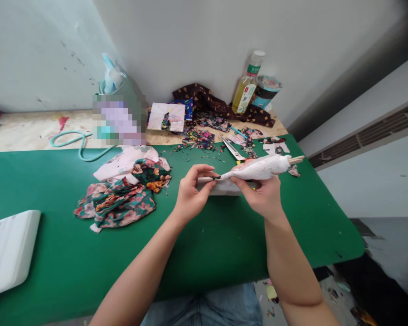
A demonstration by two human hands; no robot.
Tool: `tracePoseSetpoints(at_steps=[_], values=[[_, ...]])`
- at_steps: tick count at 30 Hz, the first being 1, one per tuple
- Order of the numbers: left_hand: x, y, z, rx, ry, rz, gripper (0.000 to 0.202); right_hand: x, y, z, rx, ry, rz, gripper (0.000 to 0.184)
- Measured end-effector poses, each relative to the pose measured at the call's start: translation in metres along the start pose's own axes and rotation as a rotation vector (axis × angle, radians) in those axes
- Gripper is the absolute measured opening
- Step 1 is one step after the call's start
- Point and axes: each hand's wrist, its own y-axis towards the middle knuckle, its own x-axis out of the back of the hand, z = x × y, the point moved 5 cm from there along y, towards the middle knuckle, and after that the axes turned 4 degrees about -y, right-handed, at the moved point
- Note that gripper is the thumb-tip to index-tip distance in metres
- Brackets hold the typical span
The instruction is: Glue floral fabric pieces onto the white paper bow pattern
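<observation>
White textured cloth, wrapped as a tapering bundle [263,168] with pale sticks [296,160] protruding, is held in the right hand [263,194]. Its tip meets the left hand [195,190], narrowed beside a small dark scrap [217,177]; whether it grips that, I cannot tell. Scissors [234,149] lie beyond both hands on the green desk [190,253], floral fabric [125,206] left of them.

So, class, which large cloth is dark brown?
The gold-flecked cloth at the back by the bottle; the green floral cloth and pale pink cloth lie nearer.
</observation>
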Motion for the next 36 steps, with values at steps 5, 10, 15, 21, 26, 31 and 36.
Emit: tracePoseSetpoints(at_steps=[5,10,15,21,26,31,36], values=[[-0.0003,-0.0003,-0.0008,-0.001,0.009,0.001,0.026,-0.0003,0.0004,0.0016,0.004,0.003,0.021,0.012],[-0.0009,-0.0004,-0.0020,-0.007,0.011,0.002,0.025,0.0004,0.0010,0.0022,-0.011,0.008,0.031,0.011],[-0.0009,-0.0005,-0.0015,0.002,0.023,-0.001,0.024,0.0003,0.0004,0.0008,-0.043,-0.002,0.052,0.011],[-0.0012,-0.0011,0.0000,0.011,0.016,0.005,0.025,0.0004,0.0015,0.0034,0.007,-0.009,0.061,0.013],[-0.0014,-0.0010,-0.0001,0.005,-0.001,0.010,0.026,0.0003,0.0029,0.0056,0.039,-0.013,0.071,0.013],[-0.0021,-0.0012,-0.0002,0.003,0.008,0.015,0.026,0.0007,0.0028,0.0054,0.027,-0.047,0.073,0.011],[-0.0027,-0.0016,-0.0013,-0.010,0.028,0.031,0.030,0.0007,0.0023,0.0047,0.038,-0.052,0.056,0.014]])
